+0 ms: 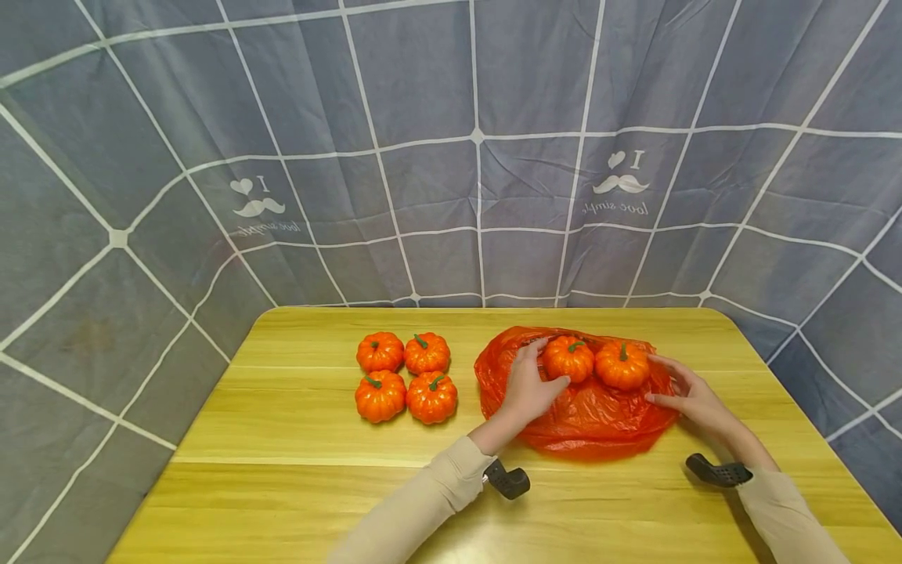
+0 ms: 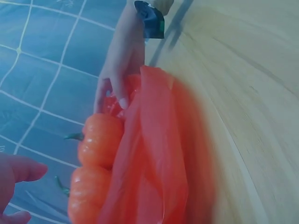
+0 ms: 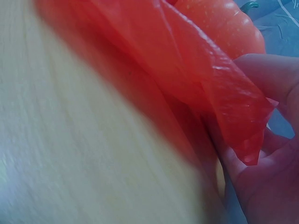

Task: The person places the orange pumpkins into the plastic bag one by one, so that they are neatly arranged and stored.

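Two small orange pumpkins with green stems, a left one (image 1: 568,359) and a right one (image 1: 623,366), sit side by side on a crumpled red plastic bag (image 1: 592,427). At the left pumpkin's side is my left hand (image 1: 528,385), thumb and fingers spread apart; contact is unclear. My right hand (image 1: 694,398) reaches in from the other side, fingertips close to the right pumpkin. In the right wrist view, a fold of the bag (image 3: 219,88) lies between that hand's thumb (image 3: 266,74) and fingers, without a clear pinch.
Several more orange pumpkins (image 1: 433,397) stand in a two-by-two group left of the bag on the wooden table (image 1: 296,446). Behind the table hangs a grey curtain (image 1: 423,188) with white grid lines. Each wrist bears a black camera mount (image 1: 507,479).
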Demonstrator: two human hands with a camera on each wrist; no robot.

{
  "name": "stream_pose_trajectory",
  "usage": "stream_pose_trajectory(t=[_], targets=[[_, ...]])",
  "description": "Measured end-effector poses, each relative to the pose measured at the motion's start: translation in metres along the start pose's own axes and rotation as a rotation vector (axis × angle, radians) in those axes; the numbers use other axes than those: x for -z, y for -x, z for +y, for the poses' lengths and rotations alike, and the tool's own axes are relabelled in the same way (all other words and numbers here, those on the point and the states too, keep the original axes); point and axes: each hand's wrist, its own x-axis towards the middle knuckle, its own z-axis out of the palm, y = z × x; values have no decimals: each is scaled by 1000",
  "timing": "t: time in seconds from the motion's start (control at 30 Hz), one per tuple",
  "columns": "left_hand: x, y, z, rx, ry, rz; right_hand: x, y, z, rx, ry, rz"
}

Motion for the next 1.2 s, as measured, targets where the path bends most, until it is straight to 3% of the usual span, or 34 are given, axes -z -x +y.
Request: stream_pose_trajectory(t=[0.5,0.87,1.2], targets=[[57,14,-8,-49,12,-21,0,0,3,16,-88,4],[87,21,-14,-73,62,50,-2,0,-1,7,-50,7],[118,31,-27,-83,32,120,0,1,0,-14,-1,21]])
